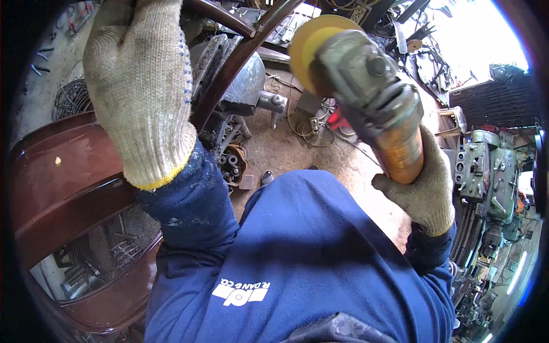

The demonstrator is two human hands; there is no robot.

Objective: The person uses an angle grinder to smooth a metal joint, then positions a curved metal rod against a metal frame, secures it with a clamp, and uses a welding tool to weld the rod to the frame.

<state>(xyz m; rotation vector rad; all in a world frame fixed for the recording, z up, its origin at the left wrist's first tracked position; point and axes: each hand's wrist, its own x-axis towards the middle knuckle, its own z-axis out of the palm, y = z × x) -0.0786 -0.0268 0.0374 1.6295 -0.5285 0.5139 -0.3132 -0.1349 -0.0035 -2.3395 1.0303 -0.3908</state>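
– Dirt floor (pixel 274 137) and a crowded workshop lie behind everything. How are the arms posed?

– Both are raised, sleeves blue. The left hand (pixel 137 86), gloved, reaches up past the top edge, its back toward us. The right hand (pixel 433 188), also gloved, is lifted out to the right.

– Are they gripping anything?

– Right, yes: it is clamped around the body of a grinder (pixel 374 97), which tilts up and left, its yellow disc (pixel 314 43) uppermost. Left, I cannot tell; its fingertips are out of view.

– What edges are close?

– A brown bar (pixel 238 66) slants up just right of the left glove, a vise (pixel 243 88) behind it. A brown panel (pixel 63 166) has its rim near the left wrist.

– And open room?

– Bare floor shows between bar and grinder. Beyond the right hand stands a green machine (pixel 500 171).
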